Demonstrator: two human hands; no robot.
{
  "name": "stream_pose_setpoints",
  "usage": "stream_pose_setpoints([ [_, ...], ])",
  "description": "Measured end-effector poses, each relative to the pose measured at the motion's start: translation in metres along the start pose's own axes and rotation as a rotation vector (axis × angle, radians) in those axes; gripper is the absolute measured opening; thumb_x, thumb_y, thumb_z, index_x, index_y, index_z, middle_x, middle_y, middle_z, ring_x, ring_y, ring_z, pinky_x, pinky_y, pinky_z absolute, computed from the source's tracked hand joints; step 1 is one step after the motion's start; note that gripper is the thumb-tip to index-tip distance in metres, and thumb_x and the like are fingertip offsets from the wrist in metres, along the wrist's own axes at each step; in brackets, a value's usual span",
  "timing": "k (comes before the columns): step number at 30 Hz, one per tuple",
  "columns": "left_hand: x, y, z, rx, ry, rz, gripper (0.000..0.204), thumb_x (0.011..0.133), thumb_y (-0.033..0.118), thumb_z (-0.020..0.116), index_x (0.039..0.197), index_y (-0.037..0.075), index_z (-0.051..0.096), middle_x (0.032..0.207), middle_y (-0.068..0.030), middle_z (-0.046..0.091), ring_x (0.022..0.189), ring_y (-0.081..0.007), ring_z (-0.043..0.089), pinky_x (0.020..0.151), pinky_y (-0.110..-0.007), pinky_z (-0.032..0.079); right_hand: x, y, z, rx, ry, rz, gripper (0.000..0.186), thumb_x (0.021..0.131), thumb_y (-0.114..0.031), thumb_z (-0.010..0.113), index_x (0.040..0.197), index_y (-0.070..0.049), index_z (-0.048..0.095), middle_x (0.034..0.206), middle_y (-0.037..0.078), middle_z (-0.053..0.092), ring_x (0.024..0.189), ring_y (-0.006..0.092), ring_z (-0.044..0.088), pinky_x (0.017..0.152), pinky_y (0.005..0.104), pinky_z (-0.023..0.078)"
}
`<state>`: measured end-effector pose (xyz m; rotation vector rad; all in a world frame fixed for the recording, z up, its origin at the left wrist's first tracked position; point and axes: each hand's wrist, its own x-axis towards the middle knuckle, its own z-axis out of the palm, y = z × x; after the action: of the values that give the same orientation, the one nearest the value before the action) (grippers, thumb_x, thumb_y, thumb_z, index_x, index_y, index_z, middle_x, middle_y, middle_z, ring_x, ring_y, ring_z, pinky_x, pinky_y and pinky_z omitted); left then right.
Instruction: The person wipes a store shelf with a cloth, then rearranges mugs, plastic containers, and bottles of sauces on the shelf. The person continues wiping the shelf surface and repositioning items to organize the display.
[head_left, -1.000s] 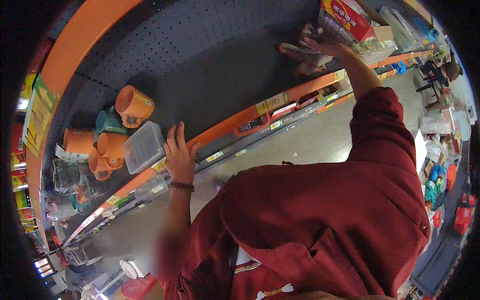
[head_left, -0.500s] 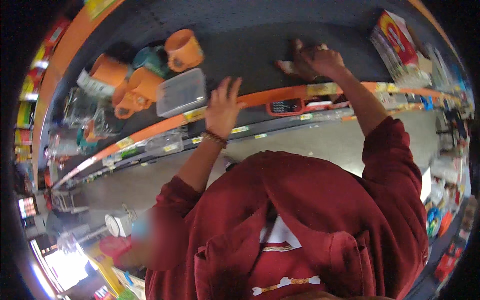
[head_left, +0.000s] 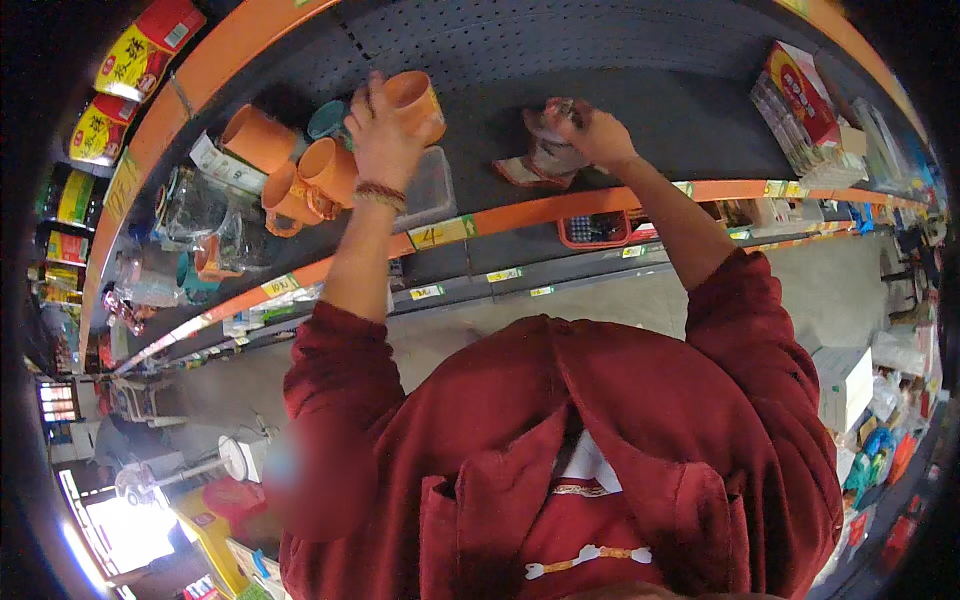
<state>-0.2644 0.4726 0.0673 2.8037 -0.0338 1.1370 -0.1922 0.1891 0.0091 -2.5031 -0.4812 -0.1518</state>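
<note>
My left hand (head_left: 385, 145) is at the left side of an upright orange mug (head_left: 412, 98), its fingers stretched up along the mug and seeming to touch it. Part of the mug is hidden behind that hand. Pinched in my right hand (head_left: 592, 138) is a crumpled cloth (head_left: 545, 165), dark with reddish and pale patches, lying against the dark shelf (head_left: 670, 130). Beside my left wrist sits a clear plastic box (head_left: 432, 190), partly covered by the forearm. More orange mugs (head_left: 258, 140) and a teal cup (head_left: 328, 120) are grouped to the left.
An orange shelf edge (head_left: 520, 222) with price tags runs across in front of me. Clear-wrapped items (head_left: 195, 210) crowd the shelf's left end. A red-and-white box (head_left: 800, 90) stands at the right. On the lower shelf is a red basket (head_left: 595, 232).
My left hand has moved up and left from the shelf edge to the orange mug. The cloth, blurred before, shows plainly in my right hand. The whole view has shifted slightly.
</note>
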Motion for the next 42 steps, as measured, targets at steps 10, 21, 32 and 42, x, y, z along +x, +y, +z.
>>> stream_pose_setpoints([
  [10, 0.033, -0.031, 0.046, -0.231, -0.434, -0.363, 0.111, 0.058, 0.063, 0.067, 0.138, 0.007, 0.014, 0.132, -0.0274, 0.029, 0.12, -0.0432, 0.032, 0.099, -0.045, 0.031, -0.098, -0.004, -0.116, 1.176, 0.267, 0.345, 0.049, 0.088, -0.039, 0.047, 0.12, -0.001, 0.05, 0.114, 0.01, 0.055, 0.103, 0.0168, 0.051, 0.091, 0.0278, 0.037],
  [21, -0.02, -0.032, -0.052, -0.162, -0.699, 0.364, 0.087, 0.062, 0.042, 0.074, 0.133, 0.014, 0.033, 0.142, -0.0116, 0.019, 0.13, -0.0344, 0.018, 0.105, -0.046, 0.021, -0.2, 0.065, -0.099, 1.038, 0.453, 0.517, 0.054, 0.088, -0.041, 0.047, 0.121, 0.002, 0.047, 0.118, 0.01, 0.051, 0.107, 0.0164, 0.048, 0.092, 0.0278, 0.036],
  [32, 0.001, -0.035, -0.025, -0.075, -0.568, 0.442, 0.08, 0.067, 0.043, 0.069, 0.133, 0.015, 0.033, 0.142, -0.012, 0.02, 0.132, -0.0342, 0.016, 0.107, -0.044, 0.018, -0.193, 0.052, -0.087, 0.927, 0.4, 0.515, 0.052, 0.088, -0.041, 0.048, 0.117, 0.001, 0.051, 0.114, 0.009, 0.052, 0.106, 0.0181, 0.046, 0.093, 0.0282, 0.032],
  [42, -0.026, -0.019, -0.042, -0.13, -0.966, 0.33, 0.107, 0.055, 0.025, 0.077, 0.14, 0.015, 0.013, 0.142, -0.0135, 0.019, 0.131, -0.0353, 0.018, 0.104, -0.043, 0.023, -0.212, 0.075, -0.094, 0.959, 0.353, 0.477, 0.041, 0.088, -0.039, 0.049, 0.101, 0.0, 0.055, 0.092, 0.005, 0.057, 0.087, 0.012, 0.05, 0.079, 0.0246, 0.04],
])
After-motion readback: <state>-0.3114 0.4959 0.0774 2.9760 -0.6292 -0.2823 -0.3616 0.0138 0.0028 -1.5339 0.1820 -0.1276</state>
